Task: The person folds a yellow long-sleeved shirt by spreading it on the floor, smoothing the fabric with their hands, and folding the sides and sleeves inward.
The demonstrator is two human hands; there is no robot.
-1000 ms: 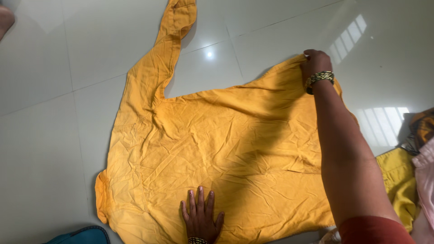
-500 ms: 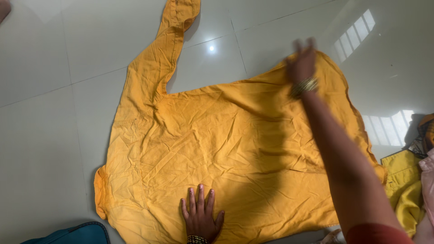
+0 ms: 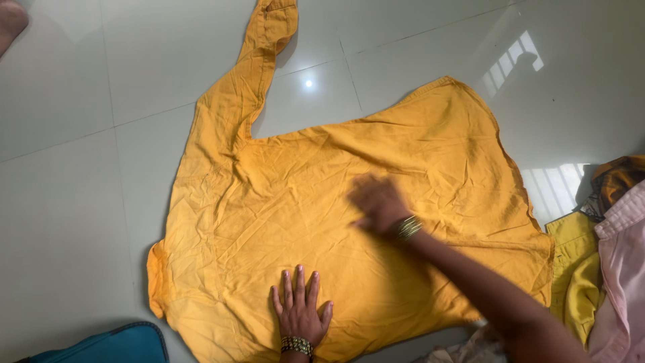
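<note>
Under both hands (flat) [image 3: 299,304] yellow shirt [image 3: 282,195]

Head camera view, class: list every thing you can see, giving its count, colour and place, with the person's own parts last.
garment: one, orange-yellow, spread flat on the floor, sleeve toward the top.
floor: white glossy tiles.
clothes pile: yellow, pink and brown pieces, right edge.
teal item: one, bottom left corner.
left hand: flat on the garment's near edge, fingers spread, bangles at the wrist.
right hand: blurred, over the garment's middle, bangles at the wrist.
</note>
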